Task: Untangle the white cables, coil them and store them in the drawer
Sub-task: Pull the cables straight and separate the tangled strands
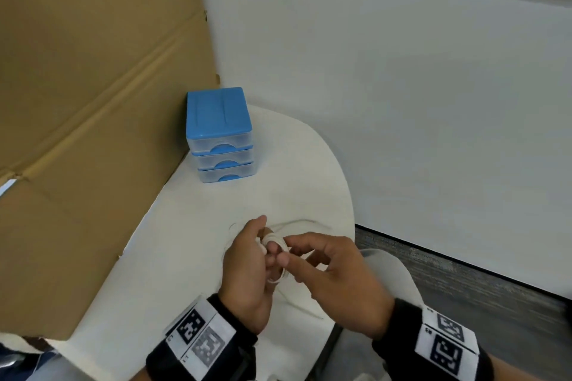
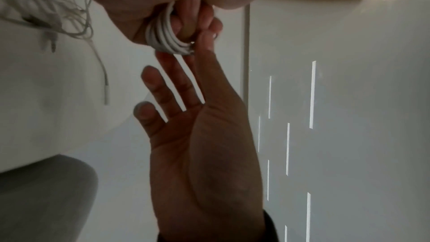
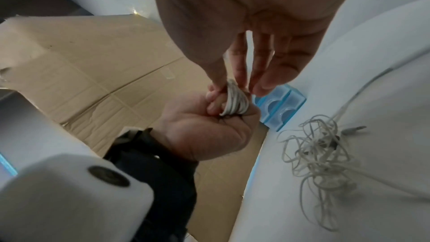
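White rounded worktop (image 1: 185,257) beside a brown cardboard sheet (image 1: 93,102). We see the left hand (image 1: 247,272) curled inside a small coil of white cable (image 3: 235,100), serving as a former, while the right hand (image 1: 334,272) pinches the turns. Another tangled bundle of thin white cables (image 3: 318,150) waits near the closed blue-topped plastic drawer unit (image 1: 219,133).

The coiled cable (image 1: 276,245) was white, as was the tangled cable heap (image 3: 318,155) on the white worktop (image 1: 192,244). The drawer unit (image 1: 220,134) had a blue lid, clear drawers and blue handles. The cardboard (image 1: 93,86) was plain brown. Black wristbands (image 1: 204,346) bore white panels with black square-code patterns.
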`<action>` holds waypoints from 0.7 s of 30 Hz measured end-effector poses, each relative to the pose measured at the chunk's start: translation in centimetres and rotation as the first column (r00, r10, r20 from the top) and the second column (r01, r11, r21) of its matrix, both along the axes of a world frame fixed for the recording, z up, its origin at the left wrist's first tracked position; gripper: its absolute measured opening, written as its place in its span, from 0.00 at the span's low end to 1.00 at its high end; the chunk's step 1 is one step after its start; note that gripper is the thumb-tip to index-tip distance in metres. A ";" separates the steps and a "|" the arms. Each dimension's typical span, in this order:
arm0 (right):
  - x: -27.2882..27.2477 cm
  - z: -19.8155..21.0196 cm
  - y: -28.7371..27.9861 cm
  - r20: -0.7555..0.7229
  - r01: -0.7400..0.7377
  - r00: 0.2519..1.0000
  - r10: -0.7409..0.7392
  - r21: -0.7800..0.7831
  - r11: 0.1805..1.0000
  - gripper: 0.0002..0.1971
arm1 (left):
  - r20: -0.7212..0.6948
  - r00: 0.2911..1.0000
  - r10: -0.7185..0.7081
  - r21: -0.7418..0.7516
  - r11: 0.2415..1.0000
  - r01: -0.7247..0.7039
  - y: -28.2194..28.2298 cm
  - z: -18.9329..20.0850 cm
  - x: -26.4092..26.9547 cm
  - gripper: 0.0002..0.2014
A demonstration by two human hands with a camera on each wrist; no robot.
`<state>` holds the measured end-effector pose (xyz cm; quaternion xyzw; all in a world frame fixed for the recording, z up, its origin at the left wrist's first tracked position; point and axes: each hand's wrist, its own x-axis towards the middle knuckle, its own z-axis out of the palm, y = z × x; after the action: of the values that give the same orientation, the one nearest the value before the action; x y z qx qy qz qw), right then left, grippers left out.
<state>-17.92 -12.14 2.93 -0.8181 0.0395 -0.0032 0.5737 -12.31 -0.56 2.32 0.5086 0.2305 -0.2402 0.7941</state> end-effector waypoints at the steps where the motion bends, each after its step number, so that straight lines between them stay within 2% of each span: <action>1: 0.0 -0.1 0.0 0.009 0.037 0.999 -0.037 -0.010 0.999 0.04 | 0.006 1.000 0.021 0.010 1.000 -0.021 0.0 0.0 0.1 0.20; 3: 0.2 -0.1 0.1 0.015 0.087 0.996 -0.087 -0.035 0.996 0.03 | 0.024 0.999 0.037 0.025 0.999 -0.038 0.0 0.3 0.1 0.21; 5: 0.4 -0.1 0.4 0.018 0.061 0.998 -0.060 -0.049 0.997 0.07 | 0.047 0.998 0.030 0.021 0.999 -0.031 0.0 0.6 0.2 0.19; 9: 1.2 -0.1 0.7 0.029 0.018 0.999 -0.015 -0.095 0.995 0.06 | 0.040 0.999 0.015 -0.017 1.000 -0.014 0.3 0.3 0.9 0.13; 13: 1.5 -0.6 0.6 0.096 0.034 0.995 -0.021 -0.131 0.991 0.12 | 0.075 0.997 -0.032 -0.004 0.999 0.033 0.0 -0.4 0.7 0.13; 17: 2.7 -1.5 -1.0 0.076 0.061 0.996 -0.046 -0.208 0.976 0.09 | 0.161 0.983 -0.087 0.058 0.995 0.078 -1.0 -1.0 0.5 0.16; 21: 3.2 -1.2 -2.7 0.094 0.070 0.994 -0.047 -0.267 0.961 0.08 | 0.109 0.974 -0.197 0.009 0.980 0.197 -1.5 -1.7 0.6 0.24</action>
<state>-14.69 -14.82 1.71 -0.8863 0.0379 -0.0610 0.4576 -11.75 -2.09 0.62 0.5406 0.1350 -0.2899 0.7781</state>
